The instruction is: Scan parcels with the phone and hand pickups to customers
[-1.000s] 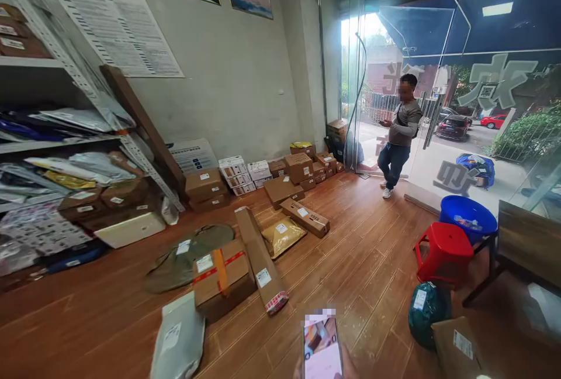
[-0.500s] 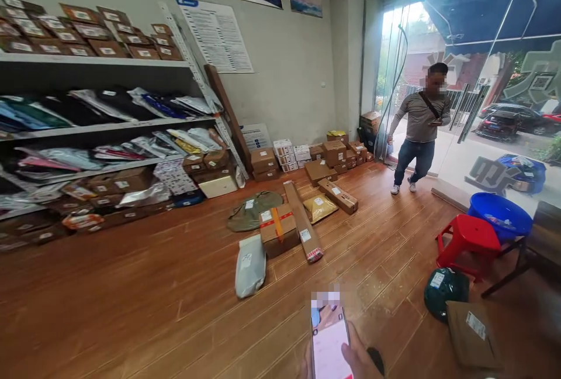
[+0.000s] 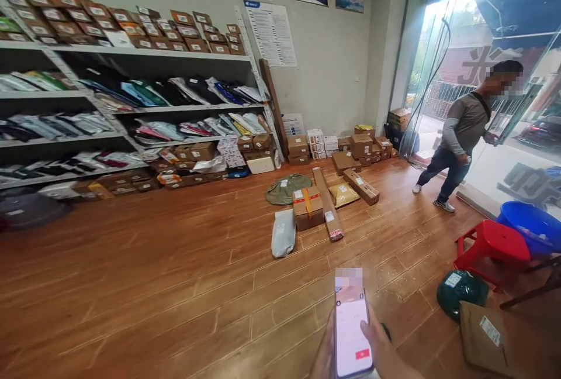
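A smartphone [image 3: 350, 332] with a lit, mostly white screen is held upright low in the head view. My right hand [image 3: 382, 341] grips its right edge, with the thumb over the screen. Along the phone's left edge my left hand [image 3: 325, 348] is wrapped, its fingers partly hidden behind. Beyond the phone, on the wooden floor, lie a grey plastic parcel [image 3: 283, 233], a taped cardboard box [image 3: 307, 209], a long narrow carton [image 3: 328, 206] and a yellow padded parcel [image 3: 344, 195].
White shelves [image 3: 166, 52] full of small boxes and bagged parcels line the left wall. A person [image 3: 464, 127] stands by the glass door. At right are a red stool [image 3: 493, 244], a blue tub [image 3: 526, 224], a green wrapped parcel [image 3: 462, 294] and a flat brown package [image 3: 484, 332].
My view has swung left, showing more shelving. The person has turned toward the glass door and stepped closer to it. More of my left hand shows beside the phone.
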The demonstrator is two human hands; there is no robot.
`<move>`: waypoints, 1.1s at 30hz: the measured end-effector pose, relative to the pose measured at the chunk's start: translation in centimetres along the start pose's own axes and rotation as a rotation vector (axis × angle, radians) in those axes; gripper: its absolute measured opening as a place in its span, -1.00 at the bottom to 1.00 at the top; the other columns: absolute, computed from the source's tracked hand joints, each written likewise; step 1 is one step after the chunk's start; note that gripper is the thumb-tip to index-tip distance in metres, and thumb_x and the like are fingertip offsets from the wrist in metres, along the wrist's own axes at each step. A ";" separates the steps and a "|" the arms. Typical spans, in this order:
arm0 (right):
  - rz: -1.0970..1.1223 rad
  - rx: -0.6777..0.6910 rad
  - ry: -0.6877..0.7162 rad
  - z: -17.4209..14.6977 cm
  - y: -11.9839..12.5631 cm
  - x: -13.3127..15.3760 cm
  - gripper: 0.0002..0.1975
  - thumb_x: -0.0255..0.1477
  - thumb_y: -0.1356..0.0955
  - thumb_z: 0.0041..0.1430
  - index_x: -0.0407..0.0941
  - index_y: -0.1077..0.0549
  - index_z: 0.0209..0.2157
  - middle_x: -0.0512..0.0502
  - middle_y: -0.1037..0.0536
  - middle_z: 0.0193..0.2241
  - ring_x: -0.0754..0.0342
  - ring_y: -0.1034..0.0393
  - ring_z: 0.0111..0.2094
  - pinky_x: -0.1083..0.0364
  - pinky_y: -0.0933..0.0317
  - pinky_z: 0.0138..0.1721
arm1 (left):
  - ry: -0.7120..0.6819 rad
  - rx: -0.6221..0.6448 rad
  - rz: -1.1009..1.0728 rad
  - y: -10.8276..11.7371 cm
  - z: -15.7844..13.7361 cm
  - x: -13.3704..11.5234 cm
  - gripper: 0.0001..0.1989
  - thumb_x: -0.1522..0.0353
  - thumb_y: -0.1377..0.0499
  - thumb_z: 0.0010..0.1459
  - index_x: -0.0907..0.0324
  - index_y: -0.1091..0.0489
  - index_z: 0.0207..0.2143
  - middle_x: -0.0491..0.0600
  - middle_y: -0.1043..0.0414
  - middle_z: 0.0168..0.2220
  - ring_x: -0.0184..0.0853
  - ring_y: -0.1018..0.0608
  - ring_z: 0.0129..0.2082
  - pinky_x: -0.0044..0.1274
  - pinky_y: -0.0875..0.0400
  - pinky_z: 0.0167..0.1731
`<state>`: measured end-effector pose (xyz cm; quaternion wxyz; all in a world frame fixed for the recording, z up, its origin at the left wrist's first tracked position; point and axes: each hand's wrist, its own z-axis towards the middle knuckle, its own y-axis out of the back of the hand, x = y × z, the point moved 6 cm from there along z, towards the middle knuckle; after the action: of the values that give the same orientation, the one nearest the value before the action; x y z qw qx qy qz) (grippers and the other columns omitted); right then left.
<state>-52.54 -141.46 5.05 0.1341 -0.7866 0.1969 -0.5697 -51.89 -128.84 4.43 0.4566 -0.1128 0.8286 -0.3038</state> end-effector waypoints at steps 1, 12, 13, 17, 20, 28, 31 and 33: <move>-0.013 -0.007 0.015 -0.2 0.0 0.2 -0.30 0.15 -0.45 0.01 0.00 -0.49 0.06 -0.17 -0.65 -0.19 -0.15 -0.54 -0.23 -0.16 -0.41 -0.12 | -0.028 -0.022 -0.014 -0.3 -0.3 -0.1 -0.32 -0.04 -0.49 -0.28 -0.06 -0.61 -0.04 -0.09 -0.41 0.26 0.00 0.02 0.47 -0.23 -0.07 0.40; -0.043 0.082 0.035 -0.6 -0.6 4.6 -0.55 -0.36 -0.53 -0.15 -0.07 -0.51 -0.13 -0.06 -0.64 -0.27 -0.03 -0.51 -0.26 0.03 -0.38 -0.21 | 0.075 0.054 -0.062 -4.2 -2.3 -1.1 -0.10 -0.11 -0.22 0.14 -0.06 -0.03 0.42 0.10 -0.45 0.21 -0.04 -0.64 -0.13 -0.45 -0.58 -0.54; -0.063 0.087 0.050 -0.4 -0.7 4.9 -0.51 -0.41 -0.53 -0.18 -0.07 -0.50 -0.12 -0.06 -0.65 -0.24 -0.03 -0.51 -0.24 0.04 -0.38 -0.20 | 0.073 0.065 -0.067 -4.4 -2.4 -1.1 -0.05 -0.13 -0.24 0.11 -0.05 0.01 0.43 0.13 -0.46 0.20 -0.08 -0.65 -0.20 -0.46 -0.57 -0.57; -0.087 0.003 0.071 0.2 -1.1 5.4 -0.52 -0.41 -0.51 -0.15 -0.07 -0.46 -0.11 0.00 -0.66 -0.31 0.03 -0.49 -0.34 0.09 -0.36 -0.29 | 0.077 0.079 -0.069 -5.0 -2.5 -1.5 0.14 -0.19 -0.28 0.01 -0.03 0.17 0.47 0.20 -0.38 0.25 -0.07 -0.65 -0.20 -0.47 -0.57 -0.56; -0.039 -0.054 0.048 0.3 -1.7 5.5 -0.63 -0.27 -0.46 -0.03 -0.07 -0.45 -0.16 0.03 -0.64 -0.38 0.09 -0.44 -0.46 0.13 -0.31 -0.40 | 0.065 0.114 -0.063 -5.6 -2.8 -1.8 0.16 -0.19 -0.28 0.02 -0.08 0.26 0.47 0.18 -0.28 0.33 -0.01 -0.62 -0.08 -0.45 -0.59 -0.49; -0.069 -0.119 0.088 -0.2 -2.2 5.6 -0.53 -0.37 -0.47 -0.13 -0.06 -0.40 -0.11 -0.01 -0.66 -0.29 -0.03 -0.52 -0.28 0.07 -0.35 -0.30 | 0.065 0.111 0.013 -6.3 -3.4 -1.9 0.19 -0.26 -0.21 0.01 -0.04 0.32 0.48 0.21 -0.21 0.36 0.00 -0.60 -0.06 -0.46 -0.58 -0.46; -0.075 -0.136 0.099 -0.1 -2.2 5.4 -0.59 -0.29 -0.47 -0.08 -0.07 -0.40 -0.16 -0.05 -0.67 -0.27 -0.02 -0.51 -0.29 0.07 -0.34 -0.30 | 0.026 0.139 0.045 -6.2 -3.5 -1.9 0.09 -0.22 -0.14 0.11 -0.03 0.30 0.48 0.20 -0.27 0.33 -0.02 -0.60 -0.07 -0.47 -0.57 -0.46; -0.089 -0.148 0.104 0.0 -2.2 5.4 -0.60 -0.26 -0.49 -0.08 -0.07 -0.40 -0.19 -0.04 -0.67 -0.28 0.00 -0.51 -0.32 0.09 -0.33 -0.33 | 0.007 0.146 0.056 -6.0 -3.6 -1.8 0.03 -0.20 -0.13 0.15 -0.06 0.29 0.47 0.18 -0.28 0.32 -0.03 -0.61 -0.08 -0.45 -0.59 -0.43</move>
<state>-50.75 -142.01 10.61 0.0397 -0.7717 0.2102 -0.5990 -54.42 -131.33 10.71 0.4690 -0.0546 0.8086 -0.3510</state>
